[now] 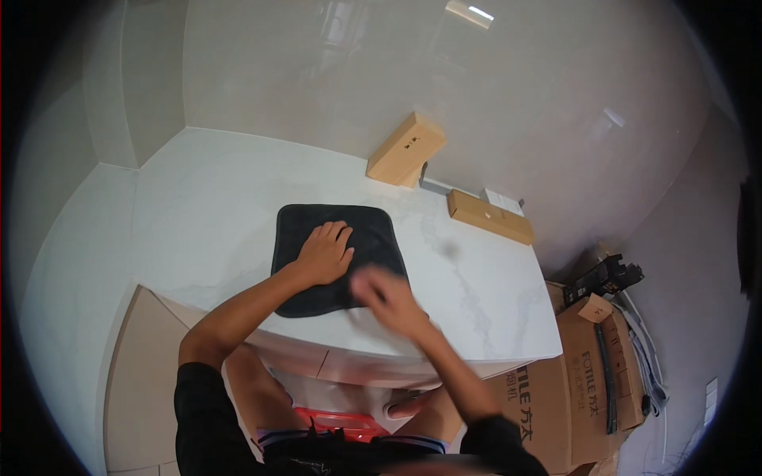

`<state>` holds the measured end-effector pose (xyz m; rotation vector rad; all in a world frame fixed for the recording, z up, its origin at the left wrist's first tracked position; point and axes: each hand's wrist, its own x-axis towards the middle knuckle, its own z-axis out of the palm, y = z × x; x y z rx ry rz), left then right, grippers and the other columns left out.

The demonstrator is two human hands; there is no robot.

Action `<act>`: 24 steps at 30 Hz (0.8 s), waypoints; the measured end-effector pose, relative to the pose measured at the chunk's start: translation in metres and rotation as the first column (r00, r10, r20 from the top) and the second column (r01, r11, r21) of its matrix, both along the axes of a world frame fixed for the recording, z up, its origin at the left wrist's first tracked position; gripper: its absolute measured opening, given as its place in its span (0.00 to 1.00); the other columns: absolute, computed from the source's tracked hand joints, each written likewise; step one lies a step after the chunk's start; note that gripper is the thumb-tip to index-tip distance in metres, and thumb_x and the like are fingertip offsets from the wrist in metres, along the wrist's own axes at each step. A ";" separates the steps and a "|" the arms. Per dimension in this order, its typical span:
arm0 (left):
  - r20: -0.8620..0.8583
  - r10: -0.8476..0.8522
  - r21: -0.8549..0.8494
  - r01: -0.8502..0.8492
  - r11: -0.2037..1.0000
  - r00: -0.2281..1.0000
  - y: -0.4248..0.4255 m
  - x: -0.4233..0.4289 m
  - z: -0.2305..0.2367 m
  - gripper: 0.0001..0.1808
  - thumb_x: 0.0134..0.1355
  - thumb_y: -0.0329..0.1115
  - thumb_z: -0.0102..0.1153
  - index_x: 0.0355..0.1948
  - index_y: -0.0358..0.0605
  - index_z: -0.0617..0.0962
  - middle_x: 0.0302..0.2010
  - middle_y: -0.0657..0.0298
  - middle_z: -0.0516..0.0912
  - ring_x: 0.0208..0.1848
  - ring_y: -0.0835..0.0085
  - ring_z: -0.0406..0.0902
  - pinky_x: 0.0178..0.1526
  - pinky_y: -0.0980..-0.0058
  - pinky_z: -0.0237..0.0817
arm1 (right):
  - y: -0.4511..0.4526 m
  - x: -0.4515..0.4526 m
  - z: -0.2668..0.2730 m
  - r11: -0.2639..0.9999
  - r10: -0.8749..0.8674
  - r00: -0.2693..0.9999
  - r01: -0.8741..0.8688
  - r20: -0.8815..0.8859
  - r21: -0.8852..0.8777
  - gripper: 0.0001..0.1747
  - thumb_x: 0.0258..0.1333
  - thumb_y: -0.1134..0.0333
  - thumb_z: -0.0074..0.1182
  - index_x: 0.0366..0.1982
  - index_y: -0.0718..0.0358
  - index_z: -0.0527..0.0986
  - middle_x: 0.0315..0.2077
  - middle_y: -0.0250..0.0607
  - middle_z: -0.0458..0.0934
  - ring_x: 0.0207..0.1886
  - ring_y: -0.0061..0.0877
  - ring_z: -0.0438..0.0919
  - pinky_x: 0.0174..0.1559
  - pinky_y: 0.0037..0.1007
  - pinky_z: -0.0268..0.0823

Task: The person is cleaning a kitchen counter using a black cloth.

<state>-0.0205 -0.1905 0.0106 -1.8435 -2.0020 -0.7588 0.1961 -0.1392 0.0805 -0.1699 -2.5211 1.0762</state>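
Observation:
A dark square cloth with a bound edge (333, 297) lies spread flat on a white marbled countertop (226, 178). My left hand (326, 253) rests palm down on the middle of the cloth, its fingers slightly apart and nothing held. Over the cloth's lower right corner is my right hand (387, 297), blurred and with curled fingers. Whether it touches the cloth or holds anything cannot be told.
A wooden block-like box (405, 149) leans at the wall behind the cloth. To its right lie a long cardboard box (491, 217) and a white box (503, 202). Large flattened cartons (542, 404) stand beside the counter's right end. A red plastic stool (342, 423) shows beneath me.

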 end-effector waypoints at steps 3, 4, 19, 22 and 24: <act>0.091 -0.031 -0.011 0.032 0.999 0.995 0.009 0.010 0.007 0.28 0.65 0.38 0.54 0.62 0.28 0.71 0.65 0.40 0.70 0.68 0.46 0.65 0.71 0.54 0.56 | 0.083 -0.072 -0.054 0.798 -0.298 0.910 0.404 -0.289 0.447 0.19 0.67 0.60 0.51 0.51 0.66 0.76 0.50 0.55 0.79 0.56 0.47 0.76 0.58 0.43 0.67; 0.107 0.014 -0.005 -0.014 1.000 0.994 0.001 0.012 0.001 0.28 0.66 0.38 0.53 0.62 0.28 0.70 0.65 0.40 0.70 0.69 0.46 0.65 0.71 0.54 0.55 | 0.088 -0.081 -0.067 0.806 -0.283 0.911 0.395 -0.299 0.442 0.19 0.67 0.60 0.51 0.51 0.66 0.76 0.50 0.55 0.79 0.56 0.47 0.76 0.58 0.43 0.67; 0.035 0.128 -0.201 -0.118 0.972 0.991 -0.065 0.023 0.001 0.35 0.69 0.48 0.43 0.72 0.39 0.64 0.75 0.45 0.58 0.77 0.37 0.46 0.74 0.35 0.30 | 0.020 -0.051 -0.060 0.757 -0.251 0.968 0.178 0.028 0.629 0.34 0.70 0.50 0.41 0.72 0.57 0.60 0.70 0.64 0.58 0.75 0.52 0.56 0.74 0.49 0.45; 0.027 0.195 -0.265 -0.181 0.947 0.980 -0.049 -0.013 0.005 0.34 0.70 0.47 0.43 0.74 0.45 0.62 0.77 0.51 0.57 0.78 0.42 0.46 0.75 0.37 0.33 | 0.040 -0.090 -0.070 0.758 -0.252 0.968 0.185 0.020 0.625 0.35 0.69 0.49 0.39 0.73 0.54 0.60 0.71 0.62 0.57 0.75 0.51 0.55 0.74 0.49 0.44; 0.002 0.266 -0.278 -0.255 0.926 0.964 -0.028 -0.038 -0.001 0.34 0.71 0.47 0.41 0.74 0.45 0.61 0.77 0.52 0.57 0.78 0.42 0.47 0.75 0.38 0.34 | 0.056 -0.128 -0.074 0.758 -0.286 0.957 0.201 0.040 0.620 0.35 0.69 0.48 0.38 0.73 0.52 0.60 0.71 0.61 0.57 0.75 0.50 0.54 0.74 0.48 0.43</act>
